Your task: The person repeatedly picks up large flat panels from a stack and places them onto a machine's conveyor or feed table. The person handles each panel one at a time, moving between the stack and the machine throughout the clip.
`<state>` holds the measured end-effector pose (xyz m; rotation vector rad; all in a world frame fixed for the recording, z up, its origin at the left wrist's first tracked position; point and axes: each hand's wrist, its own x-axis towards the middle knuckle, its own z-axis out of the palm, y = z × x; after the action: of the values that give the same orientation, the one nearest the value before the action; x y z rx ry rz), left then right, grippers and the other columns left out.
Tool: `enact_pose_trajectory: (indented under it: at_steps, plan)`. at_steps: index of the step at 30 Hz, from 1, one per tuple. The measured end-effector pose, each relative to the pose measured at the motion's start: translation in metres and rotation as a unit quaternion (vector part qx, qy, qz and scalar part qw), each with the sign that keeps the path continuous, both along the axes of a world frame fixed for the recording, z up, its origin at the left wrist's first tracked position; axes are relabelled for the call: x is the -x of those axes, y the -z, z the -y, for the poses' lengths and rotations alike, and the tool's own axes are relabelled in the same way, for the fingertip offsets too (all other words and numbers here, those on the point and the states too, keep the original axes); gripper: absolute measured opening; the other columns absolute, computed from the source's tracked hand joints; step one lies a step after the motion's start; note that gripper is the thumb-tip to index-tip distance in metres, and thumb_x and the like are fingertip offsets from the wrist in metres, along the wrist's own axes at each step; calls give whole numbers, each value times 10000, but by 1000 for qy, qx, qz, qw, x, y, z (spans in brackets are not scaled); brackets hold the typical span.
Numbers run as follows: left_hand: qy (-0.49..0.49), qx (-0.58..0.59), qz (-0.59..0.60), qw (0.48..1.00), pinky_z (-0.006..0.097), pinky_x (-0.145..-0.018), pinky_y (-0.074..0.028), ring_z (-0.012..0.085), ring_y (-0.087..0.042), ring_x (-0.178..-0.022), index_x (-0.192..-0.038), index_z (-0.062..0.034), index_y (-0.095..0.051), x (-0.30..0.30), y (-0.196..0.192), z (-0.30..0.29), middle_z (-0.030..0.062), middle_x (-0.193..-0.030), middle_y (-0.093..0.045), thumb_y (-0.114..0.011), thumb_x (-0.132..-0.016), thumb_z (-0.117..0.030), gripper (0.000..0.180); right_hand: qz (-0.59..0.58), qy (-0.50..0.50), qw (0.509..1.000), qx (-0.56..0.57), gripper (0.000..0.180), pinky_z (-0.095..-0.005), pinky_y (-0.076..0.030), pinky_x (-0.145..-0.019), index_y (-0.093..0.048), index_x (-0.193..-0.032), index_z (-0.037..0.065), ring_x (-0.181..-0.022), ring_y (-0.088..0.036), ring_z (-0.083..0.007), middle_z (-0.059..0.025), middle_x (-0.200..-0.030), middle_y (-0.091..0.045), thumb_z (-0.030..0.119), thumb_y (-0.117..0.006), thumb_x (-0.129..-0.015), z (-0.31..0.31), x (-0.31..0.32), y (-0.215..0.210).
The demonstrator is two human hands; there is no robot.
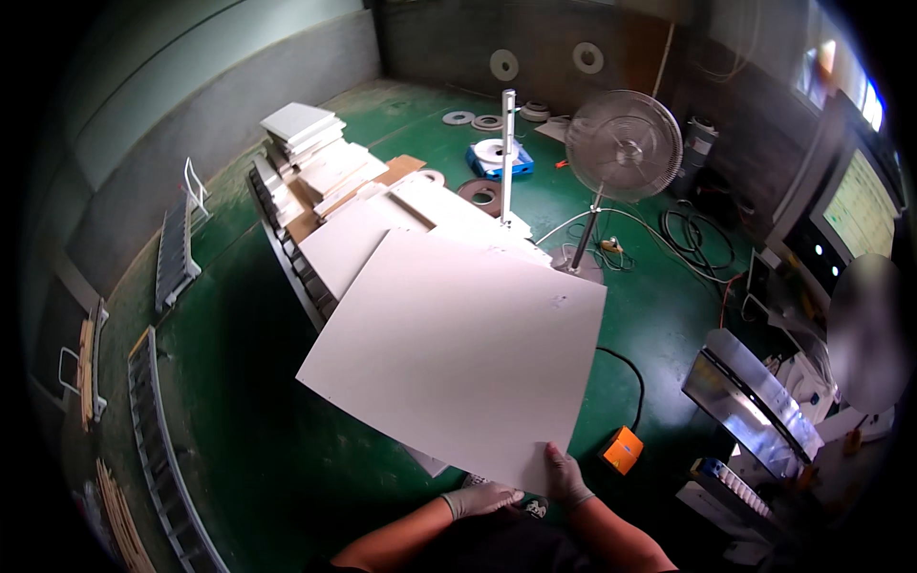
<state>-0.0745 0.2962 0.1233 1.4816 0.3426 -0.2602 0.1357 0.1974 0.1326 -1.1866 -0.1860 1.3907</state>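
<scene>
Your bare forearms (401, 537) end in pale gloves, with the white panel (458, 353) spread out before you, its near corner at your right hand (570, 480). That hand pinches the corner, thumb pressed on the upper face, fingers hidden below, probably to steady a broad sheet reaching away from you. Your left hand (484, 498) sits at the near edge; whether it grips or merely supports, you cannot tell from here. The panel is thin, smooth and matte, four-sided, with small dark marks toward its far right corner. It overlaps the stacked boards (330, 172), flat white and brown slabs probably piled for easy reach; contact is unclear. Right of it, a wire-caged round fan (626, 143) stands on glossy green floor (659, 315).
</scene>
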Motion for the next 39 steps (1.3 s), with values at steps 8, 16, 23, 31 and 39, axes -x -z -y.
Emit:
enact_pose_trajectory:
  at_steps: [8,16,23,31,39]
  plan:
    - [-415,-577,-8,704,511,-853,-528,423,-636,-946,-1043,-35,-658,128,-74,-253,217,-978,-648,-662,-973,-320,294,73,84,991,75,480,-380,-573,-867,-641,-1289,-21,-959,-692,-223,-89,-1108,-705,400,-643,-1059,36,-13,-22]
    - [-533,-165,-164,814,440,-770,-534,287,-710,-845,-950,56,-747,220,14,-346,140,-889,-758,-536,-1046,-544,643,125,223,963,82,365,-362,-554,-767,-667,-1045,-3,-860,-674,-194,-79,-951,-693,361,-663,-1030,72,-35,-82]
    - [-565,-50,-6,823,388,-937,-567,227,-698,-1037,-1258,96,-668,125,-31,-307,146,-1191,-721,-484,-1093,-504,649,330,332,842,267,475,-309,-520,-707,-731,-938,-18,-768,-630,-112,-26,-811,-680,412,-584,-1074,149,-4,-78]
    - [-303,-228,48,924,372,-699,-518,191,-597,-728,-927,79,-684,-88,-113,-328,109,-826,-694,-439,-1130,-450,617,172,651,719,171,580,-290,-511,-745,-724,-988,-54,-809,-596,-103,-18,-888,-689,473,-511,-1105,214,119,-32]
    - [27,-518,150,842,556,-799,-517,501,-665,-888,-908,-1,-728,-327,-129,-201,276,-911,-705,-413,-1096,-489,610,77,794,578,171,514,-347,-568,-830,-673,-1105,-33,-930,-671,-183,-93,-1059,-707,473,-589,-1061,230,250,0]
